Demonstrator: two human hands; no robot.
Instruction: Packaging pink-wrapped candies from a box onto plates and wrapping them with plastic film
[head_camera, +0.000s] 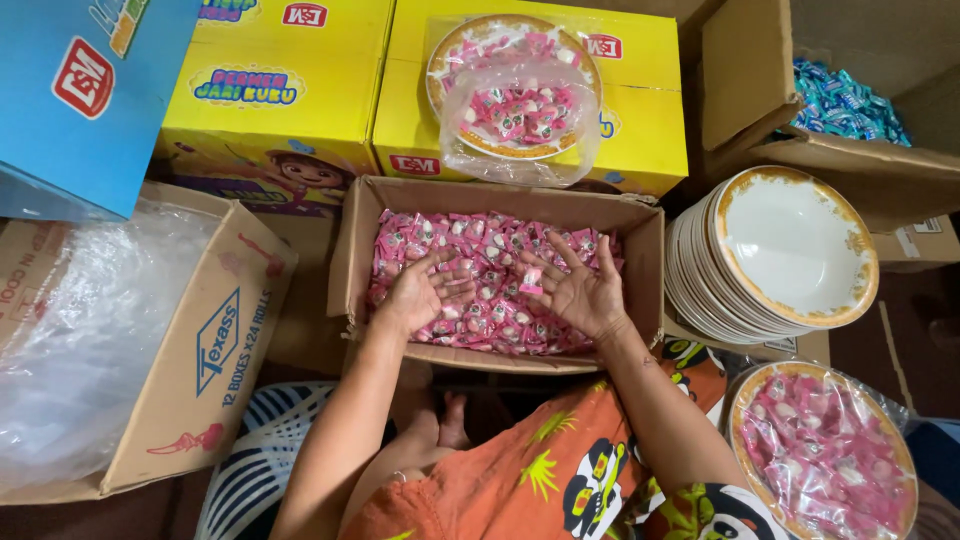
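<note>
An open cardboard box (356, 250) in front of me is filled with several pink wrapped candies (490, 250). My left hand (418, 292) lies palm up on the candies at the box's left, fingers spread, a few candies resting against its fingertips. My right hand (578, 290) is palm up at the box's right, fingers apart, with one pink candy (531, 281) at its fingertips. Neither hand is closed around anything.
A stack of white gold-rimmed plates (790, 245) stands right of the box. A bagged plate of pink candies (822, 455) lies lower right, another (515, 90) sits on yellow cartons (300, 90) behind. A box of blue candies (845, 100) is upper right. A cardboard box with plastic bags (200, 350) is on the left.
</note>
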